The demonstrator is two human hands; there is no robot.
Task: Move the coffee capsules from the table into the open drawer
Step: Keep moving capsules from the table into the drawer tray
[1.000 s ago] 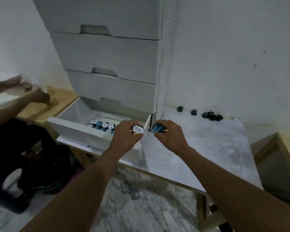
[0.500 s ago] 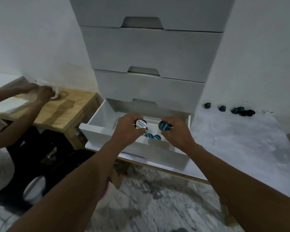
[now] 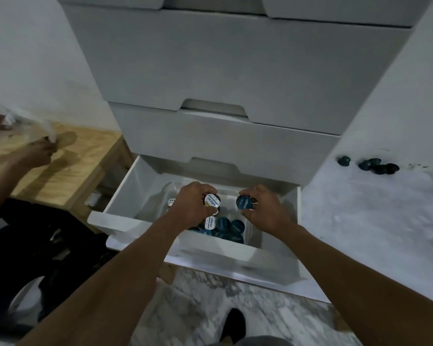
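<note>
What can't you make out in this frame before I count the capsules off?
Head view only:
- Drawer pile: both hands and the front wall cover part, so no total.
- Table capsules: small, dark, bunched; exact number unclear.
- White-lidded capsule in the left hand: print too blurred to read.
- Blue capsule in the right hand: body hidden by fingers.
</note>
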